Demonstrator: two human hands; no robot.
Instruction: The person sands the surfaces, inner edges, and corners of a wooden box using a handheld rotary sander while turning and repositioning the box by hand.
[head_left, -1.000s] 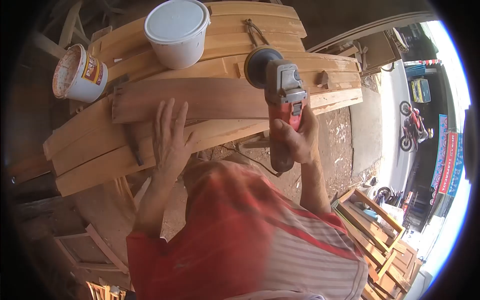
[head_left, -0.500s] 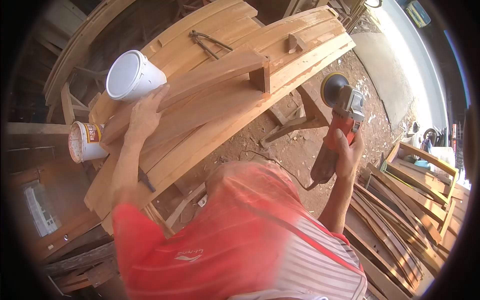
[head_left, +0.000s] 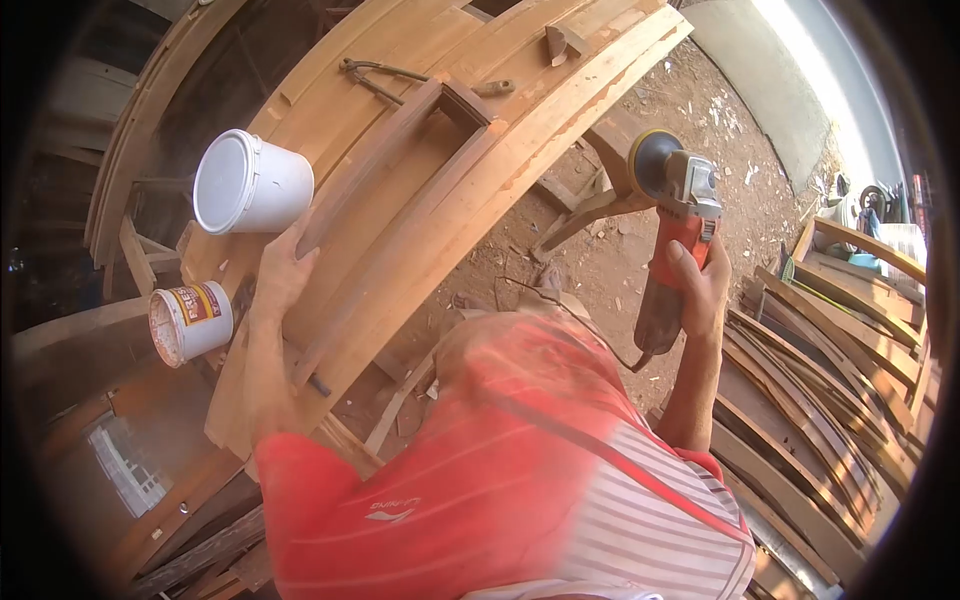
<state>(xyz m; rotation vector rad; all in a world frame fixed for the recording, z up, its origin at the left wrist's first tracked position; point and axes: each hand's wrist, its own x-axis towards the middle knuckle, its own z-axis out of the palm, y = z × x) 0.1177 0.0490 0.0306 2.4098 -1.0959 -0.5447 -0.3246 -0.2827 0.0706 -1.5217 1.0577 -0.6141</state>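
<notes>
Brown wood forms the narrow frame, which rests on pale boards with its inner opening in view. The left hand is at its rail, close to the nearer end, thumb on the inner side and fingers curled to the outer side, holding the wood; the fingertips are hidden. The right hand is wrapped around a red sander, thumb laid along the body, the round pad well apart from the frame. A cord runs from the sander's lower end. A lidded white bucket stands just beside the left hand, with an open tub near it. Pincers lie near the frame's far end.
</notes>
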